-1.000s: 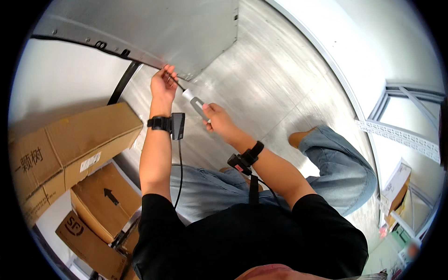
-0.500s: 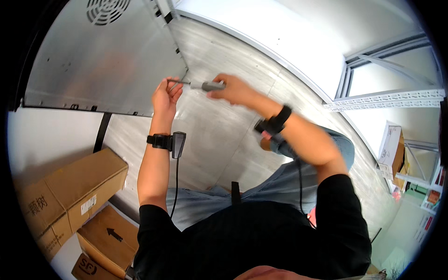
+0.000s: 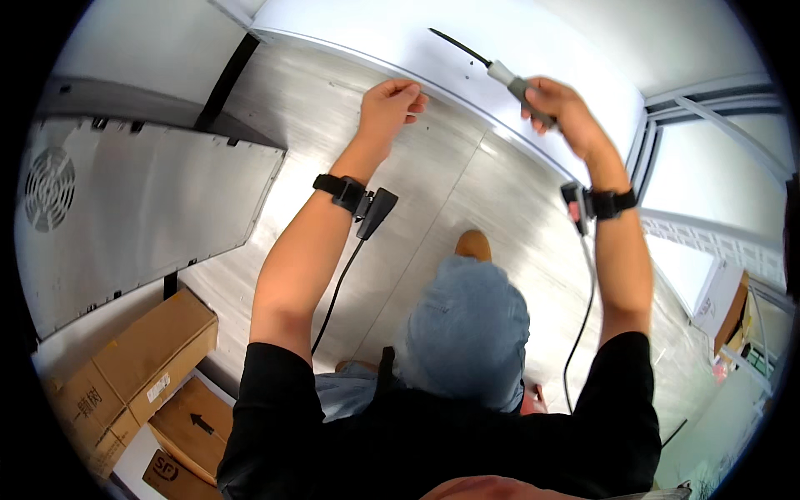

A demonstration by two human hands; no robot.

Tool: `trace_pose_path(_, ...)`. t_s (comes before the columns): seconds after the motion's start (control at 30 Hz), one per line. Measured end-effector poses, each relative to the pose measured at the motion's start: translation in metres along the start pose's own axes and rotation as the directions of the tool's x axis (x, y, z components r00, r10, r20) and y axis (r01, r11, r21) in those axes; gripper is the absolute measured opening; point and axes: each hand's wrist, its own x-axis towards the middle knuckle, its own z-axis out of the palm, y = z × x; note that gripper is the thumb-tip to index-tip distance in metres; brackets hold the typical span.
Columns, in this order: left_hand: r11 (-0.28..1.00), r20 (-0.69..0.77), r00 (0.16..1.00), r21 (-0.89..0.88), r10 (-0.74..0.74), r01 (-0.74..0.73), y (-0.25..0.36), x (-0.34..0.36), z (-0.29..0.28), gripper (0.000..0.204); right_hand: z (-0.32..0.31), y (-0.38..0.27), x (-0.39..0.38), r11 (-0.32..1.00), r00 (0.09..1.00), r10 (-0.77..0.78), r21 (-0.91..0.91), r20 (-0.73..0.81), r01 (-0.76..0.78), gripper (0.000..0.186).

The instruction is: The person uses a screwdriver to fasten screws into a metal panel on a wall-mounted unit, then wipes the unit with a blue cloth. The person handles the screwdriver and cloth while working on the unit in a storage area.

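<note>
A long-shafted screwdriver [image 3: 502,73] with a two-tone grey handle is gripped in my right hand [image 3: 557,110]. Its dark shaft points up and to the left, in front of a white panel, and the tip touches nothing I can see. To the left of it, my left hand [image 3: 390,113] is raised over the floor near the panel's lower edge, thumb and fingers pinched together. Whatever those fingers hold, if anything, is too small or hidden to make out. Each wrist carries a black strap with a small cabled device.
On the left stands a grey metal cabinet panel [image 3: 158,212] with a round slotted vent. Cardboard boxes [image 3: 154,354] are stacked at the lower left. The white panel [image 3: 367,25] runs along the far side. Metal shelving [image 3: 708,229] and another box [image 3: 723,308] are at the right.
My hands have parted and moved up and right, away from the metal cabinet. The screwdriver went with my right hand and its tip left my left fingers. My view has turned rightward.
</note>
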Motion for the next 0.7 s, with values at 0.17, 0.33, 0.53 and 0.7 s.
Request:
trace_pose_path(0.17,0.946,-0.041,0.987,0.294,0.152,-0.134,-0.044,0.098,0.052,0.026,-0.011,0.104,0.042,0.901,0.993,0.103,0.428,-0.05,-0.072,0.024)
trace_pose_path(0.33,0.691,-0.032,0.94,0.686,0.341,-0.227,-0.073,0.169,0.095,0.03,-0.019,0.162,0.066,0.811,0.982,0.168,0.578,-0.09,-0.086,0.028)
trace_pose_path(0.53,0.604,-0.053,0.915,0.766,0.401,-0.22,-0.085,0.194,0.108,0.021,-0.029,0.176,0.073,0.815,0.972,0.207,0.569,-0.107,-0.111,0.032)
trace_pose_path(0.7,0.875,-0.188,0.959,0.473,0.211,-0.1,-0.08,0.187,0.101,0.015,-0.034,0.173,0.076,0.829,0.983,0.181,0.542,-0.026,-0.139,0.032)
